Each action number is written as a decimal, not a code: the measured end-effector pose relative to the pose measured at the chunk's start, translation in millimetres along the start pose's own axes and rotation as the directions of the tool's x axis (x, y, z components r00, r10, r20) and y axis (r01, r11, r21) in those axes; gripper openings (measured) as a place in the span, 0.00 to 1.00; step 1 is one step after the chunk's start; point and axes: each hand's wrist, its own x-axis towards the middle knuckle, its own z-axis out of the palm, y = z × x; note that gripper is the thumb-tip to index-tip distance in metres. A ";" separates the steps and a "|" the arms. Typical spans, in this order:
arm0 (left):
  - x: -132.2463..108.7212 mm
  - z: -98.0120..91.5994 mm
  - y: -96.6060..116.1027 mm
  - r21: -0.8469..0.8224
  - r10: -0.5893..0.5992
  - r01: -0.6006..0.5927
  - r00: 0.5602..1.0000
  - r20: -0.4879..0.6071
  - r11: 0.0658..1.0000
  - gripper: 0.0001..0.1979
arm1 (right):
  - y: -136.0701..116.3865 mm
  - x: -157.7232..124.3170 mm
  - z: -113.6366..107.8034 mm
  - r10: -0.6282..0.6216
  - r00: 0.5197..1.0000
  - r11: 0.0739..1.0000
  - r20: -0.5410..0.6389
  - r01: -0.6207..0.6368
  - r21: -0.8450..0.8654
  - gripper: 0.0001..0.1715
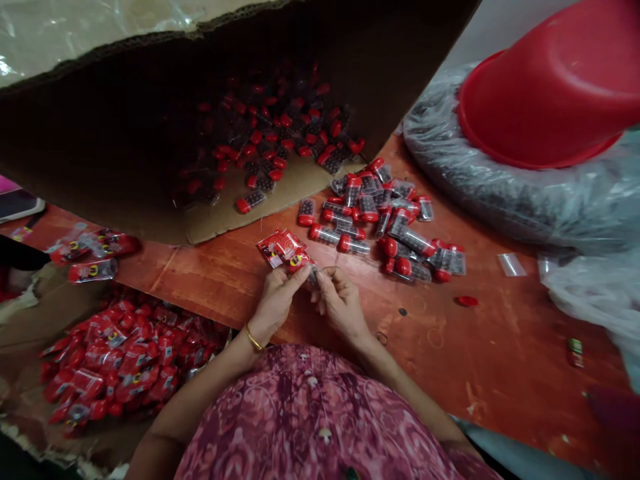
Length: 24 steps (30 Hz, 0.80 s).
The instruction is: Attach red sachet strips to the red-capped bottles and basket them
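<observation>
At left, a heap of red packets (117, 360) lies within reach. The left hand (280, 300) and right hand (343, 303), nearly closed, pinch a packet (285, 248) between them, holding it up above the table (500, 373); capped tubes (380, 220) lie loose farther right.

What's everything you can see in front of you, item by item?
Red packet: one, red and clear, between both hands.
Capped tubes: dozens, red caps, clear bodies, dark contents, on the table and in the carton.
Carton: one, brown cardboard, upper left.
Packets: dozens, red, heaped on cardboard, lower left.
Basin: one, red plastic, tilted, upper right.
Plastic sheeting: one bundle, clear, right.
Sachet: one, clear, on the table, right.
Loose cap: one, red, on the table.
Table: one, reddish-brown wood, centre.
Left hand: one, gold bangle, on the packet.
Right hand: one, on the packet's lower end.
Garment: one, pink patterned, bottom centre.
</observation>
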 end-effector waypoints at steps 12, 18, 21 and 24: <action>-4.6 15.4 -3.8 -0.138 -0.070 0.062 0.996 -0.057 0.988 0.19 | -2.7 1.7 13.7 -0.106 0.990 0.989 -0.095 0.095 -0.111 0.20; -6.8 0.8 8.9 -0.126 -0.047 0.036 0.995 -0.084 0.991 0.18 | -10.7 7.6 9.6 0.006 0.980 1.000 0.198 -0.010 0.017 0.24; -8.9 -1.2 3.7 -0.118 -0.060 0.053 0.997 -0.058 0.992 0.18 | -3.9 7.9 13.5 -0.006 0.990 1.000 0.144 0.008 -0.014 0.23; -13.0 -2.6 3.8 -0.121 -0.079 0.072 0.996 -0.051 0.990 0.18 | 0.3 11.2 13.3 -0.072 0.991 0.986 0.116 0.088 -0.142 0.23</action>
